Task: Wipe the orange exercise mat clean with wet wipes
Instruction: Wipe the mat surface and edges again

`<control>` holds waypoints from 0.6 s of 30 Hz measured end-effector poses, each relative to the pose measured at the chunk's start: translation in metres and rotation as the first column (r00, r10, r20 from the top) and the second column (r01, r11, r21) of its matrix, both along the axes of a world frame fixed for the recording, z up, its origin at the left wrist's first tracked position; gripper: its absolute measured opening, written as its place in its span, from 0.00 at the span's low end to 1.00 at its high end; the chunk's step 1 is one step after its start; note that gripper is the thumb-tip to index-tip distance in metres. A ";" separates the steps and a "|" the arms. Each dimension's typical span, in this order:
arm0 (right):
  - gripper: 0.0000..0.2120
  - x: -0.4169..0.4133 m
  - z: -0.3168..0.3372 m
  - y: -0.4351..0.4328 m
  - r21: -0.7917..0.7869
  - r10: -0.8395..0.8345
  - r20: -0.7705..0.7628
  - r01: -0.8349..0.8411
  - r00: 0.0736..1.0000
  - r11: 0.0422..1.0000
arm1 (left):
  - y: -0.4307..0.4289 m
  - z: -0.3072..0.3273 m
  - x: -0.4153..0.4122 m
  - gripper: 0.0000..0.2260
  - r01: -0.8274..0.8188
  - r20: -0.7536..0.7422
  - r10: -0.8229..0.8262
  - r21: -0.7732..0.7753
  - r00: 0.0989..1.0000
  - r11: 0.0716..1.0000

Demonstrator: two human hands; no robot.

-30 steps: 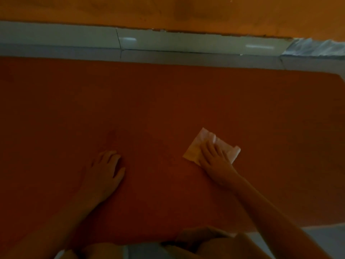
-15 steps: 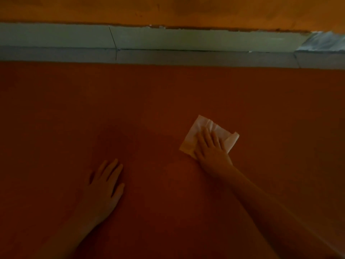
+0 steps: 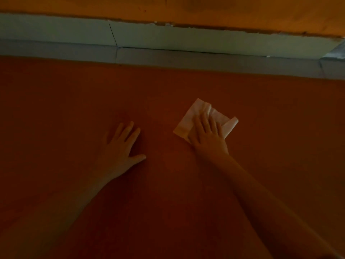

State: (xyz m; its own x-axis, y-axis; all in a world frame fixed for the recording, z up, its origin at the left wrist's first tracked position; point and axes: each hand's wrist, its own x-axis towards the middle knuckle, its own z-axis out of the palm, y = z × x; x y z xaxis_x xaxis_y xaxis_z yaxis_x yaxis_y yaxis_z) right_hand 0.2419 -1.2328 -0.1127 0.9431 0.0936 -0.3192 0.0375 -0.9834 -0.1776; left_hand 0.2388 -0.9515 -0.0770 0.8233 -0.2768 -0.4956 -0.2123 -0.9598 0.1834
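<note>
The orange exercise mat (image 3: 74, 109) fills most of the view in dim light. A white wet wipe (image 3: 190, 118), partly folded at its right corner, lies flat on the mat right of centre. My right hand (image 3: 207, 135) presses on the wipe with straight fingers, covering its near half. Flat on the bare mat to the left rests my left hand (image 3: 121, 148), fingers spread, a hand's width from the wipe.
A strip of grey floor tile (image 3: 186, 58) runs along the mat's far edge, with a pale skirting (image 3: 168, 38) and an orange wall (image 3: 168, 8) behind it. A crumpled pale thing (image 3: 336, 53) sits at the far right by the skirting.
My right hand has pushed the wipe away from me, toward the mat's far edge. My left hand has also moved forward on the mat, and my view has shifted forward.
</note>
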 end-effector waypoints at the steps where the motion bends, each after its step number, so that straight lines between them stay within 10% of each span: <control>1: 0.29 0.001 0.000 0.008 0.017 0.001 -0.008 -0.001 1.000 1.000 | -0.005 -0.001 0.006 0.40 0.010 -0.005 -0.010 0.003 1.000 1.000; 6: 0.30 -0.008 -0.003 -0.025 -0.001 0.419 0.036 -0.419 0.907 0.908 | -0.025 -0.006 0.022 0.42 0.022 -0.021 -0.021 0.031 1.000 0.999; 14: 0.28 0.093 -0.003 -0.013 0.029 -0.114 0.040 0.113 0.993 0.993 | -0.034 0.000 0.020 0.42 0.010 0.016 -0.011 0.084 1.000 0.996; 18: 0.28 0.118 0.001 0.033 0.031 0.141 0.080 -0.144 0.987 0.989 | -0.035 0.000 0.022 0.42 0.033 0.016 -0.035 0.123 0.999 0.992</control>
State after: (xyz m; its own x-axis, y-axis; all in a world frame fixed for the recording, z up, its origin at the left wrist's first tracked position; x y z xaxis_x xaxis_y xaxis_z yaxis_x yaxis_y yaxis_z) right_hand 0.3598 -1.2002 -0.1119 0.9408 0.2393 -0.2399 0.1922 -0.9599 -0.2040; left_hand 0.2604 -0.9867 -0.0772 0.8236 -0.2424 -0.5128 -0.2471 -0.9671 0.0602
